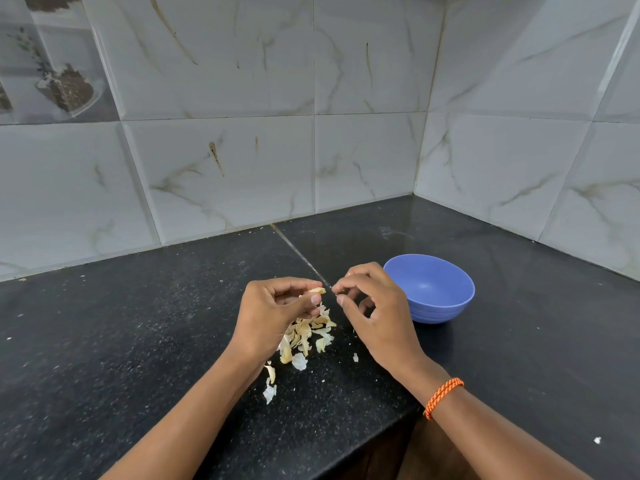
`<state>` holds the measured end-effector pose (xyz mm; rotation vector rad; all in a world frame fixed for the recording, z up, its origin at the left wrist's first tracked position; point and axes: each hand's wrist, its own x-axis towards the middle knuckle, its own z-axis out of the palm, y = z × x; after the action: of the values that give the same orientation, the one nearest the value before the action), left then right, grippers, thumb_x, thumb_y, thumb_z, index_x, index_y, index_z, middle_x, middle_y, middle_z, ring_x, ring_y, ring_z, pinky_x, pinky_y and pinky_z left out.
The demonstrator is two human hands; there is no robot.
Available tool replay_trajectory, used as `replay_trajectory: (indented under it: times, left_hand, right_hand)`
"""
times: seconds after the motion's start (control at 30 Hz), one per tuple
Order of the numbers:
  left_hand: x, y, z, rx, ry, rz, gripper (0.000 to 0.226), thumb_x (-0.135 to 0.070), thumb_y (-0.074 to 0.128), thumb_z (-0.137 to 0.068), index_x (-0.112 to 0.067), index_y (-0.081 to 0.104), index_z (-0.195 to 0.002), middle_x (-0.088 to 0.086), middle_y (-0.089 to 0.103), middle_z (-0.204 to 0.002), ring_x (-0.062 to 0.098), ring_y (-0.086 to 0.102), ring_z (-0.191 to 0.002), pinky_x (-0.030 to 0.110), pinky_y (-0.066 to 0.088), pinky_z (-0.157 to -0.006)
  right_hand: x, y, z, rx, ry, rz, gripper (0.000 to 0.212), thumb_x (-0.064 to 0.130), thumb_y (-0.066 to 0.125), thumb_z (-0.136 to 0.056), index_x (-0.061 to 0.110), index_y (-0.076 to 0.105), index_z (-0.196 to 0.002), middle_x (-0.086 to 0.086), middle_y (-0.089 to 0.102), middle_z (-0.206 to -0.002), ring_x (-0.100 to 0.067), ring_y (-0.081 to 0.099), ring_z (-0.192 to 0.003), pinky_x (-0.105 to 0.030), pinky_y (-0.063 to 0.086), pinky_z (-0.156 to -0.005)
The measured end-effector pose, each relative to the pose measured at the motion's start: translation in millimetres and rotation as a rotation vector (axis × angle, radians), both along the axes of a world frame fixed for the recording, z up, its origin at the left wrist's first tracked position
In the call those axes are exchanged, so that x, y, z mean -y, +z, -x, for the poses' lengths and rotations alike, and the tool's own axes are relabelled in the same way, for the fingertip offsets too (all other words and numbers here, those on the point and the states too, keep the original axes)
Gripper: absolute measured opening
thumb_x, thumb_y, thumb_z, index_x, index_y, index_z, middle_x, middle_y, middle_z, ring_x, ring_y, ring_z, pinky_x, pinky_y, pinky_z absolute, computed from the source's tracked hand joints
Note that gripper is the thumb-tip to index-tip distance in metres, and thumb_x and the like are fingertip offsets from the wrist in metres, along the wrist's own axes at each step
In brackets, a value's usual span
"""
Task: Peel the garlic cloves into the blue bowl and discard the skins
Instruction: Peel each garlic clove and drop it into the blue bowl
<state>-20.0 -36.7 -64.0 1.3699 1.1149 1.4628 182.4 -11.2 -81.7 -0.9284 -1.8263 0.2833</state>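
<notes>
My left hand (277, 306) pinches a pale garlic clove (318, 291) between thumb and fingertips, above the counter. My right hand (370, 306) is just right of it, its thumb and forefinger pinched together close to the clove's tip; I cannot tell if a thin bit of skin is between them. A heap of papery garlic skins (306, 336) lies on the black counter under and between my hands. The blue bowl (433, 289) stands right behind my right hand; the inside that shows holds nothing.
The black speckled counter (138, 341) meets marble-look wall tiles at the back and right, forming a corner. Loose skin scraps (270, 393) lie near my left forearm. The counter's front edge (346, 455) runs diagonally under my arms. An orange band (443, 396) circles my right wrist.
</notes>
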Motion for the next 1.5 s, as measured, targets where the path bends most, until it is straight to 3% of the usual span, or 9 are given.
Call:
replay_trajectory:
  times: [0.17,0.37,0.53,0.7,0.83,1.07,1.23,1.4,1.5]
  left_hand:
    - [0.0,-0.5,-0.6,-0.035,-0.012,-0.009,0.02,-0.009,0.088,-0.086,-0.006,0.083,-0.105,0.016,0.082,-0.089,0.037,0.08,-0.082,0.04,0.068,-0.082]
    - [2.2,1.3,-1.6,-0.167,-0.006,-0.06,0.016,-0.01,0.09,-0.085,-0.008,0.081,-0.099,0.01,0.081,-0.088,0.029,0.082,-0.078,0.032,0.067,-0.077]
    - [2.5,0.8,-3.8,-0.158,0.01,-0.079,0.017,-0.012,0.091,-0.083,-0.011,0.082,-0.098,0.007,0.082,-0.093,0.027,0.082,-0.084,0.033,0.066,-0.081]
    - [4.2,0.8,-7.4,-0.063,0.019,-0.086,0.02,-0.009,0.089,-0.085,-0.009,0.083,-0.104,0.006,0.084,-0.096,0.026,0.082,-0.091,0.036,0.067,-0.086]
    - [4.6,1.6,-7.5,-0.047,0.037,-0.086,0.023,-0.009,0.091,-0.083,-0.011,0.083,-0.105,0.007,0.083,-0.093,0.025,0.082,-0.089,0.035,0.068,-0.084]
    - [2.2,4.5,-2.8,-0.108,-0.037,-0.085,0.032,-0.007,0.089,-0.085,-0.016,0.08,-0.115,0.01,0.082,-0.093,0.028,0.081,-0.09,0.044,0.066,-0.089]
    - [2.9,5.2,-3.7,-0.144,-0.051,-0.113,0.034,-0.005,0.09,-0.084,-0.019,0.081,-0.114,0.01,0.081,-0.091,0.027,0.08,-0.088,0.038,0.066,-0.087]
    - [4.0,4.9,-4.5,-0.158,-0.074,-0.126,0.039,-0.002,0.09,-0.083,-0.017,0.078,-0.117,0.01,0.081,-0.093,0.026,0.08,-0.089,0.029,0.064,-0.084]
    - [3.2,3.9,-3.3,-0.153,-0.061,-0.129,0.04,-0.001,0.089,-0.084,-0.017,0.077,-0.118,0.009,0.081,-0.094,0.026,0.08,-0.089,0.031,0.065,-0.085]
  right_hand:
    - [1.6,-1.1,1.2,-0.025,0.056,0.047,0.027,0.004,0.071,-0.1,0.023,0.076,-0.119,0.015,0.069,-0.108,-0.016,0.069,-0.095,-0.031,0.058,-0.067]
    - [1.6,-1.4,3.3,-0.03,0.108,0.138,0.032,0.014,0.074,-0.1,0.026,0.071,-0.13,0.017,0.076,-0.109,-0.011,0.072,-0.103,-0.029,0.06,-0.075]
    - [2.1,-1.2,4.4,-0.04,0.08,0.118,0.032,0.023,0.081,-0.096,0.03,0.072,-0.126,0.017,0.076,-0.1,-0.012,0.072,-0.093,-0.033,0.06,-0.071]
    - [3.6,-0.1,5.9,-0.017,0.031,0.041,0.022,0.026,0.085,-0.093,0.028,0.077,-0.114,0.018,0.077,-0.096,-0.008,0.073,-0.091,-0.028,0.059,-0.067]
    - [3.3,-1.5,5.2,-0.026,0.05,0.038,0.011,0.022,0.08,-0.097,0.024,0.082,-0.108,0.018,0.078,-0.098,-0.009,0.074,-0.093,-0.035,0.061,-0.075]
    - [5.3,0.4,6.3,-0.035,0.073,0.06,0.024,0.011,0.074,-0.1,0.026,0.076,-0.119,0.015,0.077,-0.093,-0.015,0.071,-0.079,-0.036,0.058,-0.064]
    - [4.6,-0.5,8.0,-0.093,0.095,0.082,0.029,0.007,0.074,-0.098,0.027,0.073,-0.118,0.01,0.074,-0.085,-0.019,0.068,-0.072,-0.042,0.058,-0.063]
    - [3.2,-1.5,5.8,-0.121,0.064,0.107,0.024,0.008,0.069,-0.102,0.024,0.07,-0.121,0.01,0.075,-0.088,-0.015,0.071,-0.082,-0.03,0.059,-0.067]
    - [3.4,-1.4,2.9,-0.075,0.034,0.107,0.023,0.016,0.055,-0.111,0.027,0.067,-0.127,0.013,0.072,-0.09,-0.013,0.07,-0.081,-0.024,0.055,-0.067]
